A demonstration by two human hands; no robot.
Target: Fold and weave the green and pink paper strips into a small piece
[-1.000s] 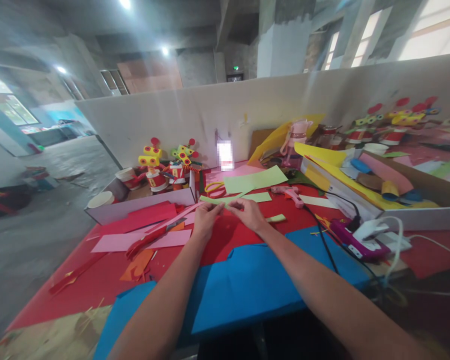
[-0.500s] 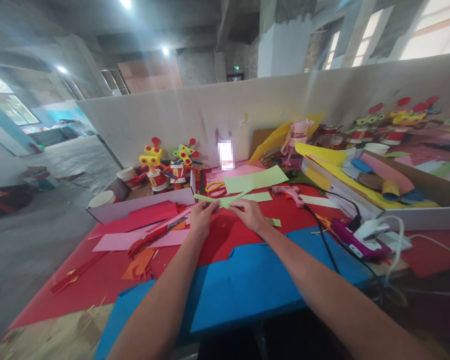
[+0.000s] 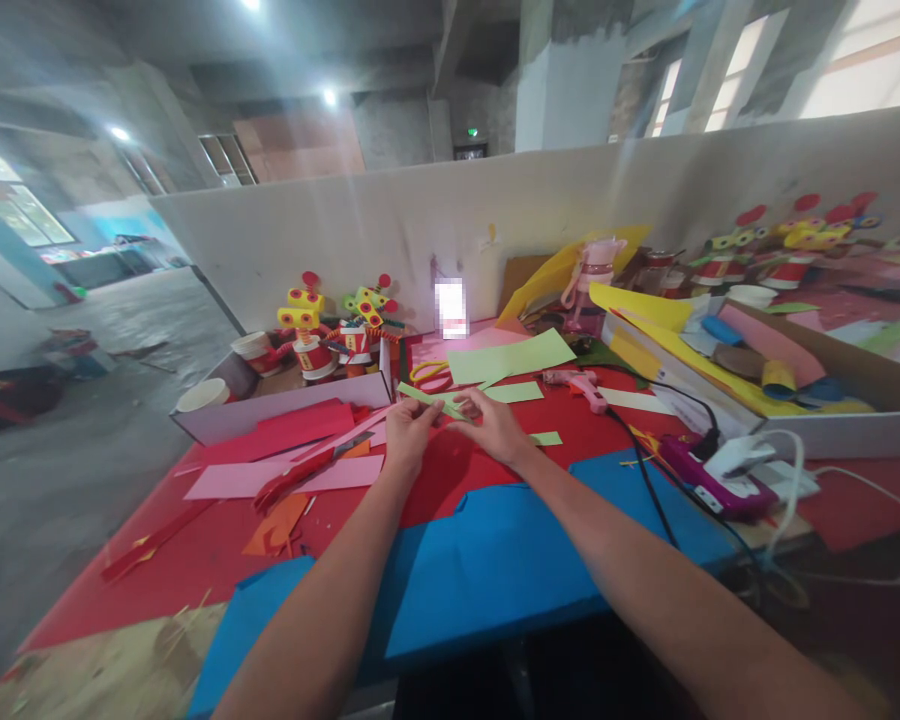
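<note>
A narrow light-green paper strip [image 3: 418, 394] is pinched between the fingers of my left hand [image 3: 411, 428], its free end pointing up and left. My right hand [image 3: 491, 424] grips the strip's other end, thumb and index finger close together. Just beyond my hands lie a wide light-green paper sheet [image 3: 514, 357] and a second green piece [image 3: 521, 393]. Yellow-handled scissors [image 3: 429, 373] rest behind my left hand. To the right of my right hand is a pink glue gun [image 3: 586, 388]. A small green scrap [image 3: 546, 439] lies near my right wrist.
A box with paper robot figures [image 3: 307, 340] stands at the back left. Pink paper [image 3: 232, 481] and a red-handled cutting tool [image 3: 300, 474] lie left. A purple power strip [image 3: 709, 480] with cables and a box of paper [image 3: 855, 435] sit right. Blue sheets [image 3: 495, 560] cover the front edge.
The green strip has shifted and tilted between my hands. My right fingers have lifted and curled differently around its end. My left hand has moved slightly right.
</note>
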